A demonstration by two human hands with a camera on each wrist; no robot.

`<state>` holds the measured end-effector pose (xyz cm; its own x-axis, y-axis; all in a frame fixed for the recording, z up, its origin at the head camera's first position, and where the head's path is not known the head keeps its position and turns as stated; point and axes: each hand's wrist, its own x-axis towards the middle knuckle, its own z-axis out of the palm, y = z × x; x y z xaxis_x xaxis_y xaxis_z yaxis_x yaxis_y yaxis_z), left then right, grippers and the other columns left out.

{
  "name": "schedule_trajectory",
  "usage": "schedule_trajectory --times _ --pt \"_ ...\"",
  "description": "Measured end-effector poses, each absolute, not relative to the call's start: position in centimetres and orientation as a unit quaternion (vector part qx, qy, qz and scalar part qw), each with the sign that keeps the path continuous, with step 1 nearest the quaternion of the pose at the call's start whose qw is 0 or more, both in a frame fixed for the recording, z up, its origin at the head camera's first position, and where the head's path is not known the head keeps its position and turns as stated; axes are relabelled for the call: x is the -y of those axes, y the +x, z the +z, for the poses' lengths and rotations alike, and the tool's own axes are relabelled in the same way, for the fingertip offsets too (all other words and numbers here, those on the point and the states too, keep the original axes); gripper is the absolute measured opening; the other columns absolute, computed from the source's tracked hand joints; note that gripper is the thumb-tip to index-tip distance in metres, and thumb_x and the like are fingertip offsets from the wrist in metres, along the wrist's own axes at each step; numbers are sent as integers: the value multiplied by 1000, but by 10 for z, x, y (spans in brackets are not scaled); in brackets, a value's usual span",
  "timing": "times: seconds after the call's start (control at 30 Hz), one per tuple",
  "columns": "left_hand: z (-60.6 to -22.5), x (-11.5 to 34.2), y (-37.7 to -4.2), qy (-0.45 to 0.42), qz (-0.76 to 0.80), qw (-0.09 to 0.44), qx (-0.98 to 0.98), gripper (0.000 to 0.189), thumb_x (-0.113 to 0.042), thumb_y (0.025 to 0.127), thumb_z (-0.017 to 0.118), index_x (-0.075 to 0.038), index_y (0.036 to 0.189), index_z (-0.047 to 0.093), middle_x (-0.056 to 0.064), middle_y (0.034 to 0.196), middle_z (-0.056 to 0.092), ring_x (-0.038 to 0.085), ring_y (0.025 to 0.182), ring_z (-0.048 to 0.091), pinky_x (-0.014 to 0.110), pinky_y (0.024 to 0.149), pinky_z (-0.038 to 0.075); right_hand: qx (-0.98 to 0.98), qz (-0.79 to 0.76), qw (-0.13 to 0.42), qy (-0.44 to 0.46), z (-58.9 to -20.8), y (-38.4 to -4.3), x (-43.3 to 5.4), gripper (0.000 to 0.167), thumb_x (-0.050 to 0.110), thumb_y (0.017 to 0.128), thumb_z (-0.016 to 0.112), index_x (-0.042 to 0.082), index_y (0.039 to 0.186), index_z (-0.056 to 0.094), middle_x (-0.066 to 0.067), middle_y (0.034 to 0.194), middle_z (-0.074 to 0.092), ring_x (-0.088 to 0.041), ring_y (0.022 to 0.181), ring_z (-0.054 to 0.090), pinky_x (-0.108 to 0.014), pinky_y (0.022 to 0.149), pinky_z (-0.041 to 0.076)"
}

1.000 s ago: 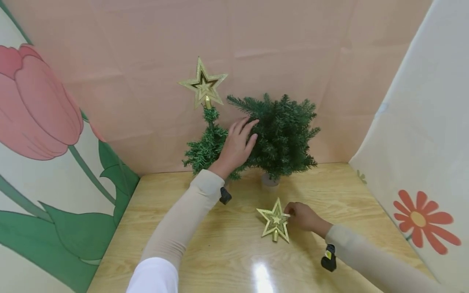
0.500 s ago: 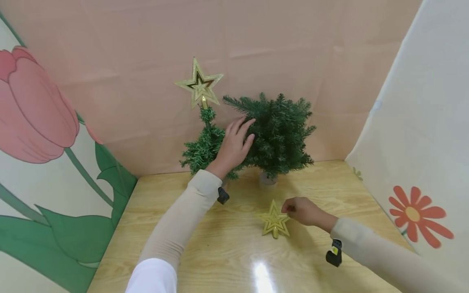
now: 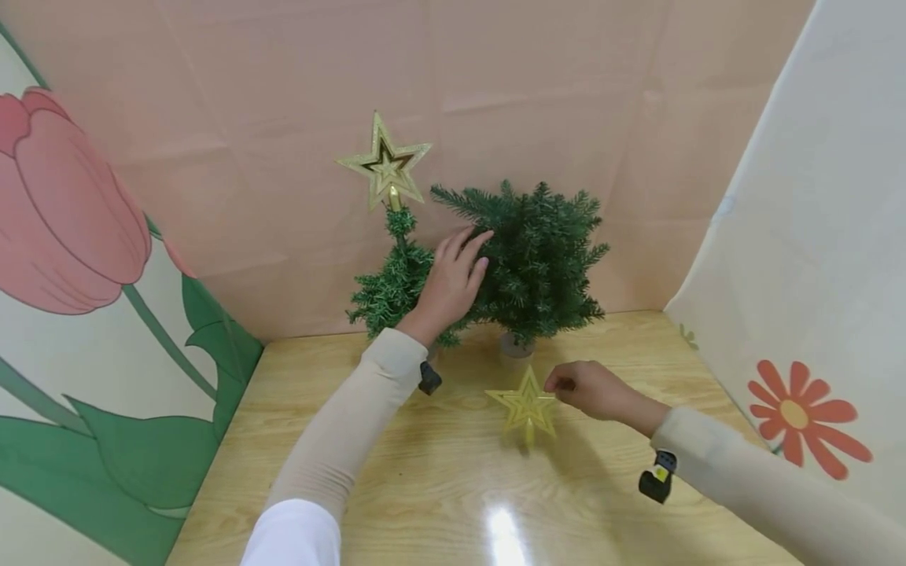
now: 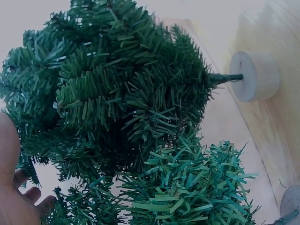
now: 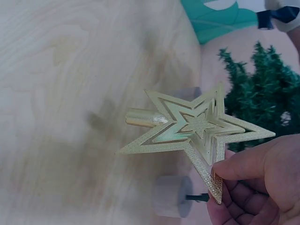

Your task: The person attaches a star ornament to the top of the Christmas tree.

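Between thumb and fingers, my right hand (image 3: pixel 598 391) pinches one point of a gold star tree topper (image 5: pixel 199 124). In the head view the star, slightly blurred, hangs above the table in front of the larger tree's base, socket downward. My left hand (image 3: pixel 449 287) reaches in between two small artificial Christmas trees, fingers fairly straight and spread. Its fingertips lie at the left side of the fuller dark green tree (image 3: pixel 541 263); whether they press the branches is unclear. Partly behind that hand stands the thinner tree (image 3: pixel 392 291), with another gold star (image 3: pixel 387 167) on its top.
Both trees stand at the back of the wooden table (image 3: pixel 425 487), close to the pink backdrop (image 3: pixel 283 157). The fuller tree has a pale round base (image 4: pixel 255 76). Printed cloth walls with a tulip (image 3: pixel 71 204) and a red flower (image 3: pixel 796 413) flank the table.
My right hand has risen and moved a little toward the trees, carrying the star topper up with it. The left hand has kept its place by the fuller tree.
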<state>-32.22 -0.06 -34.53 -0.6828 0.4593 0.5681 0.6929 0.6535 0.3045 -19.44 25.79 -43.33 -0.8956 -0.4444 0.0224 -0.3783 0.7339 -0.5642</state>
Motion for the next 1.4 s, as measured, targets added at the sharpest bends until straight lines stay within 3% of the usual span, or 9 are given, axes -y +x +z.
schedule_trajectory --times 0.83,1.4 --pt "-348 -1 -323 -334 -264 230 875 46 -35 107 34 -26 153 33 11 157 26 33 143 23 50 111 28 -931 -271 26 -244 -326 -188 -266 17 5 96 60 8 108 71 -4 100 70 -12 82 64 -31 67 53" --pt "-348 0 -322 -332 -256 231 878 46 -37 107 32 -29 153 31 10 157 25 30 143 22 48 113 25 -920 -287 -47 -263 -249 -199 -263 17 0 95 61 -1 108 71 -10 99 68 -18 81 62 -25 65 51"
